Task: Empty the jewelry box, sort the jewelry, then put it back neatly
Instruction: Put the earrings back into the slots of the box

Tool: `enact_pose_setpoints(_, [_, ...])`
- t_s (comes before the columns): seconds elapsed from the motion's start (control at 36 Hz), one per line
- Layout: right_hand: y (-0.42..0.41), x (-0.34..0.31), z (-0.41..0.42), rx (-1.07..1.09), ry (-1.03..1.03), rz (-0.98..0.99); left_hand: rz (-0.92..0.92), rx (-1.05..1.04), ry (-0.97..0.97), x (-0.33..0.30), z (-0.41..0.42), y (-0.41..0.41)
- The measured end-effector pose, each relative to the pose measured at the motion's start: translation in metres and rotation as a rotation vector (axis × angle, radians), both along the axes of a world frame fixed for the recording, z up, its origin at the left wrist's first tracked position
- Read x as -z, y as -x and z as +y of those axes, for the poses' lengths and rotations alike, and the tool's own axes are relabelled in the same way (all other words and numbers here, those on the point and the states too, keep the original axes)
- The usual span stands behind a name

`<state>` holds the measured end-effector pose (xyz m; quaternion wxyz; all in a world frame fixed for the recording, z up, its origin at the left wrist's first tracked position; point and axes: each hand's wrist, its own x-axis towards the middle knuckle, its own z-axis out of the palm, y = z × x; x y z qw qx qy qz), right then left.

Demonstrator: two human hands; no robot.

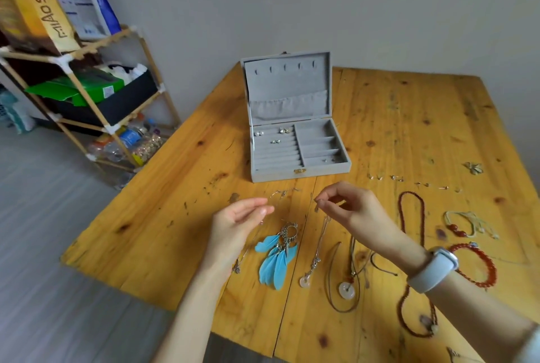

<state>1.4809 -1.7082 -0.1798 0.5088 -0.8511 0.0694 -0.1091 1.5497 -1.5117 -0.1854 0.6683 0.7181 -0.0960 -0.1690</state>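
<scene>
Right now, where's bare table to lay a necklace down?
Bare wood left of the jewelry box and of the left hand, out to the table edge. Crowded: feather earrings rightward to the red bracelet; small earrings line the box's right.

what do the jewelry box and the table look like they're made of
The jewelry box looks covered in grey velvet or flocked fabric: matte, no shine, with a small brass-coloured clasp. The table looks like varnished pine planks: orange gloss, dark knots, visible board seams.

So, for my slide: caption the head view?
Hands lift a thin chain before the open grey jewelry box, jewelry spread on table.
</scene>
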Motion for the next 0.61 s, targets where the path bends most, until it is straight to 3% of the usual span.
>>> enact_pose_setpoints(0.28, [0.002,0.007,0.008,0.027,-0.007,-0.012,-0.201,-0.064,-0.177,0.006,0.001,0.002])
enact_pose_setpoints(0.61, [-0.024,0.014,0.02,0.005,0.234,-0.081,-0.125,-0.049,-0.08,0.001,-0.008,-0.024])
